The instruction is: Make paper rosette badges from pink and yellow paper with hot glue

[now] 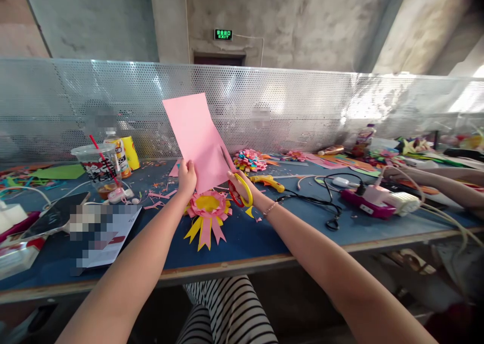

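A sheet of pink paper (194, 137) stands almost upright above the blue worktop, tilted a little to the left, its top edge straight and its bottom corner pinched from the left. It is plain, flat and uncreased. A pair of scissors (236, 185) with yellow and red handles meets its lower right edge, the thin grey blades angled up and left, lying against the paper along that edge.

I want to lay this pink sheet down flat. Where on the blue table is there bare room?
Bare blue table shows along the near edge, between the pink-and-yellow paper rosette and the black cable. A smaller patch lies left of the rosette, beside the white printed sheet. The back strip with the paper flowers and the plastic cup with the red straw is crowded.
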Demonstrator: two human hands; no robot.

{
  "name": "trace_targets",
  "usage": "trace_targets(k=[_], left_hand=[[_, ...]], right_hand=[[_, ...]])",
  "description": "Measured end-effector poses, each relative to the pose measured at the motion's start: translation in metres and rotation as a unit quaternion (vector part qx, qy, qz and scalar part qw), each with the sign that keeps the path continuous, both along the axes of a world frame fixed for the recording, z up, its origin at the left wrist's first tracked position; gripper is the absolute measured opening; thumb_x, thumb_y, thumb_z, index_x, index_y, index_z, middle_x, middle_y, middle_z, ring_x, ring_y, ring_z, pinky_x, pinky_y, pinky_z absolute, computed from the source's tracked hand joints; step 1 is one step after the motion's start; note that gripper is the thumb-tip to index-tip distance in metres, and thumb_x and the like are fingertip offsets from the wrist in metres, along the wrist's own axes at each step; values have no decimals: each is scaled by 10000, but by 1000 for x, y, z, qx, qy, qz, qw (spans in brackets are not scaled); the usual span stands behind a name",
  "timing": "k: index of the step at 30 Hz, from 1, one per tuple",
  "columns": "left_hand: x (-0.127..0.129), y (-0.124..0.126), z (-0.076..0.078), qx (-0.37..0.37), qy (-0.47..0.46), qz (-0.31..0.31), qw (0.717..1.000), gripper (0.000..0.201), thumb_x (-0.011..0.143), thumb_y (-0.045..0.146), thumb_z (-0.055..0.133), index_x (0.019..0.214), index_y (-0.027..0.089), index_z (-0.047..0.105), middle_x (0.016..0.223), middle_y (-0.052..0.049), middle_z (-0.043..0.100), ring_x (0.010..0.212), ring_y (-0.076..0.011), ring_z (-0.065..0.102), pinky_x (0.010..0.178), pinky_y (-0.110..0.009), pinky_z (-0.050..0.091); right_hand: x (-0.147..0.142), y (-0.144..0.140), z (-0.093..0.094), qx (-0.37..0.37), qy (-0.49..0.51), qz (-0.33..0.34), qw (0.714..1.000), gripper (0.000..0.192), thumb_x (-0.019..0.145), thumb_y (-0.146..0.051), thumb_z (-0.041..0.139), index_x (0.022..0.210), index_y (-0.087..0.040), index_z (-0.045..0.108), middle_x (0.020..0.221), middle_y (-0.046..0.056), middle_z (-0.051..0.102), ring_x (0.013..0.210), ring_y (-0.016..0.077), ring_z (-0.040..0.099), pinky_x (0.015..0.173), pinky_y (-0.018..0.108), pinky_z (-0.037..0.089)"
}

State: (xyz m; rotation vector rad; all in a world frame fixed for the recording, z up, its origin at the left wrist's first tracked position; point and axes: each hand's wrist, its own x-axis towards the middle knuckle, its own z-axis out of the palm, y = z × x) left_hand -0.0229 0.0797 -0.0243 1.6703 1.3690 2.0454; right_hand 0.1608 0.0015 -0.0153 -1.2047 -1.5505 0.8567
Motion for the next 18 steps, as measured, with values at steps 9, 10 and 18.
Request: trace_targets(k=[9,10,18], left_hand=[[-2,4,-2,13,5,3,1000,147,867,327,438,780,211,461,804,-76,589,871,-238,584,805,-367,459],[-3,4,-2,12,6,3,1000,147,867,330,437,791,208,468,824,-84,596,882,-241,585,809,-369,460],[-2,2,-2,9,47,-3,999,158,869,331,433,788,204,480,845,-107,616,869,-251,594,799,-375,464]], right_hand=[[5,1,-1,10,38,0,999,468,745,-665,547,808,-233,380,464,-93,413,335,64,345,341,200,289],[5,1,0,1,46,8,999,462,751,-658,548,814,-233,379,467,-94,416,335,63,344,343,199,291],[14,11,-5,-27,99,71,992,416,792,-616,517,897,-223,432,544,-70,460,398,86,415,376,215,328]])
